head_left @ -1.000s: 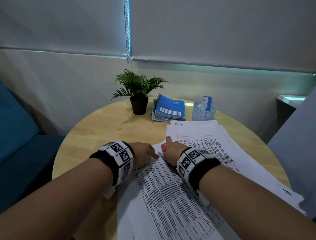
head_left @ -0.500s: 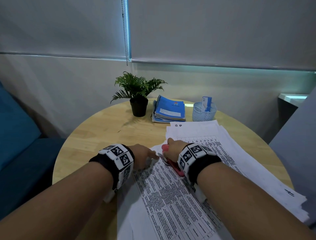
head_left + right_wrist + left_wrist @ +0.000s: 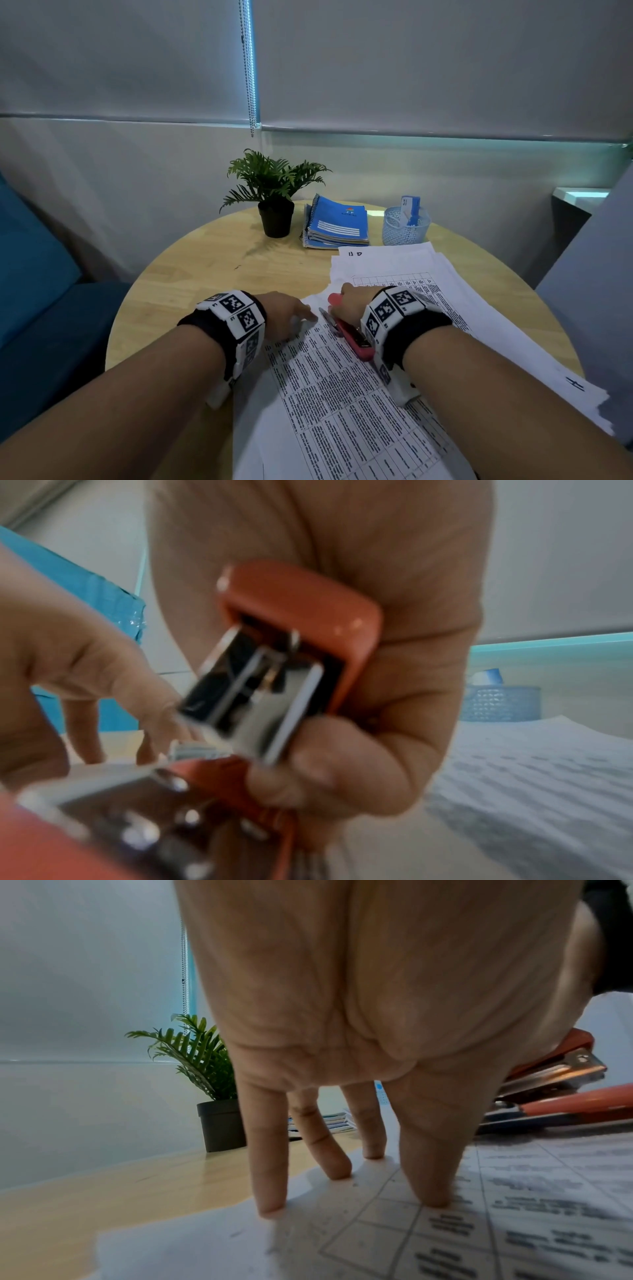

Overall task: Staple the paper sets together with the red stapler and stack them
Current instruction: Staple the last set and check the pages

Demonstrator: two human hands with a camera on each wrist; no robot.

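Left hand (image 3: 286, 317) flat-fingered on paper set (image 3: 342, 394) corner, right hand (image 3: 352, 303) gripping red stapler (image 3: 352, 339) at its edge.

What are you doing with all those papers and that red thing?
A person is stapling paper sets at a round wooden table. The left hand presses straight fingers down on the corner of the top printed paper set to keep it flat. The right hand grips the red stapler, its mouth at that same corner. More papers lie underneath and to the right. A potted plant, blue notebooks and a small basket sit at the back.
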